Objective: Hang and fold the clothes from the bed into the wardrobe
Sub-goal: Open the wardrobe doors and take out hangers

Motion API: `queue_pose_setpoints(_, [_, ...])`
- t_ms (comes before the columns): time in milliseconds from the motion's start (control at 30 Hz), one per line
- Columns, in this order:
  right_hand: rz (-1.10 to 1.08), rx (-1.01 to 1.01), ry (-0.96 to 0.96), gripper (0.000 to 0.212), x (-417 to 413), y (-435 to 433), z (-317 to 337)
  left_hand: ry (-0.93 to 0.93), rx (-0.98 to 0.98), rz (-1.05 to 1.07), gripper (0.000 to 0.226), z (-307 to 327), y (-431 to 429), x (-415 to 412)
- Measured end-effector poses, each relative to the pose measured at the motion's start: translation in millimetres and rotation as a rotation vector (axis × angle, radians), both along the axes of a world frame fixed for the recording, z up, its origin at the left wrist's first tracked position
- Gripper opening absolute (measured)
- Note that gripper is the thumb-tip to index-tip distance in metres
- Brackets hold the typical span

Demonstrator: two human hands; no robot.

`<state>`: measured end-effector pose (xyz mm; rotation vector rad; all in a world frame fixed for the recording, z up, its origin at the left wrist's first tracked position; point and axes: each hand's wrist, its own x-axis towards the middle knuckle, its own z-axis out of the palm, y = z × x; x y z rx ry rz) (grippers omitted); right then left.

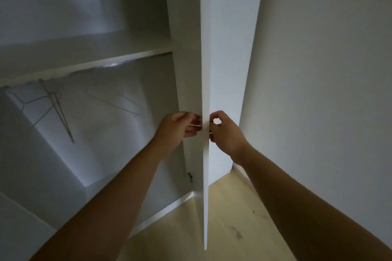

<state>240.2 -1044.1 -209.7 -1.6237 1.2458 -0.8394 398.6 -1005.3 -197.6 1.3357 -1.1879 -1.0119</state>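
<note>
The left hand (176, 127) and right hand (224, 131) pinch the wardrobe door (206, 70).

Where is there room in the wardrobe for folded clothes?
The shelf looks bare up to the side panel. Below it, there is a free gap between the left hangers and the right hanger. It is crowded at the door edge, where the left grip and right grip hold it.

A plain white wall (318, 70) filled the right side and met a pale wooden floor (233, 218) marked with a few dark smudges. The light was dim and greyish, darker toward the lower corners.
</note>
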Motion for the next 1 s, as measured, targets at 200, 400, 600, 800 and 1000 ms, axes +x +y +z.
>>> queue_pose_setpoints(200, [-0.166,-0.022,-0.078,0.027,-48.2,-1.8,-8.9,0.067,-0.013,-0.031,0.028,-0.2,-33.9,-47.6])
queue_pose_setpoints(400, [-0.327,-0.118,0.047,0.025,-62.1,-9.7,-5.7,0.08,-0.035,-0.121,0.027,-4.0,-72.8,-77.9])
queue_pose_setpoints(600, [-0.38,0.028,0.097,0.043,-71.3,-32.1,5.0,0.056,-0.03,-0.172,0.024,-4.1,-106.5,-90.0])
queue_pose_setpoints(800, [-0.395,0.067,0.146,0.046,-54.5,-16.1,14.9,0.083,-0.054,-0.15,0.026,-4.1,-104.6,-75.4])
queue_pose_setpoints(1000, [-0.236,0.052,0.096,0.039,9.5,21.9,13.2,0.12,-0.038,0.009,0.031,-24.4,-43.5,-15.0])
